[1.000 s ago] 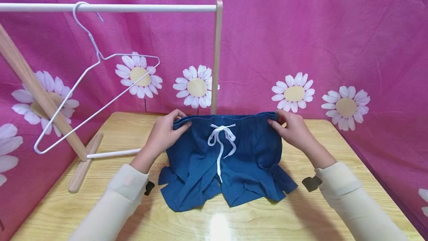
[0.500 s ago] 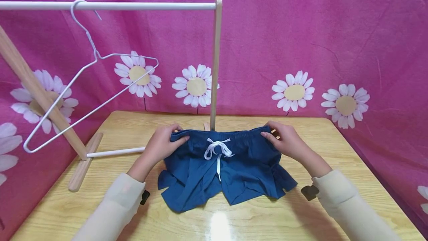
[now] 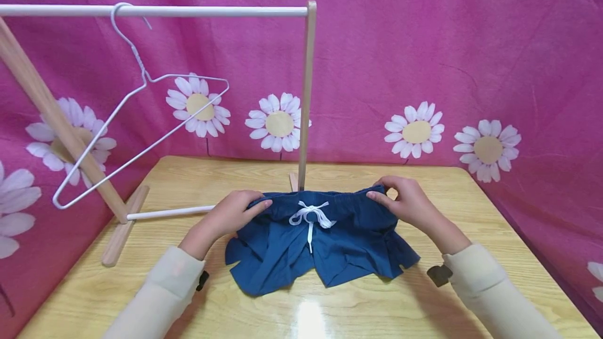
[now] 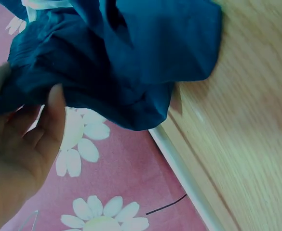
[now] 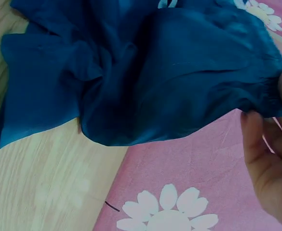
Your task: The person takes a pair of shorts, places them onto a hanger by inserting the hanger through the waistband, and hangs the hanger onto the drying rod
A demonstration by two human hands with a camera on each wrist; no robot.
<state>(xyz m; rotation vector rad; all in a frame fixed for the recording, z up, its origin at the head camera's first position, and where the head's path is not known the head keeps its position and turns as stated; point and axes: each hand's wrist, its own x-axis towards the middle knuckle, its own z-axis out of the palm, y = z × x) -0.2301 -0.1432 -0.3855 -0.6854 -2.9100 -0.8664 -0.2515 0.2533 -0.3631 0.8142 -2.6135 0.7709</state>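
A pair of dark blue shorts (image 3: 348, 239) with a white drawstring bow (image 3: 312, 215) is held by its waistband, the legs spread on the wooden table. My left hand (image 3: 233, 212) pinches the left end of the waistband, thumb in front. At the opposite end, my right hand (image 3: 409, 203) grips the waistband between thumb and fingers. In the left wrist view the left hand (image 4: 27, 139) holds the bunched cloth of the shorts (image 4: 116, 62). Gathered waistband fabric sits between the thumb and fingers of the right hand (image 5: 271, 159) in the right wrist view.
A white wire hanger (image 3: 141, 75) hangs from the white rail (image 3: 212, 11) of a wooden-legged rack at the left. The rack's right post (image 3: 308, 93) stands behind the shorts. A pink cloth with daisies (image 3: 377, 41) surrounds the wooden table (image 3: 480, 255).
Both hands have lowered the waistband towards the table, so the shorts slump and fold more. The foot of the rack's right post has come into sight behind them.
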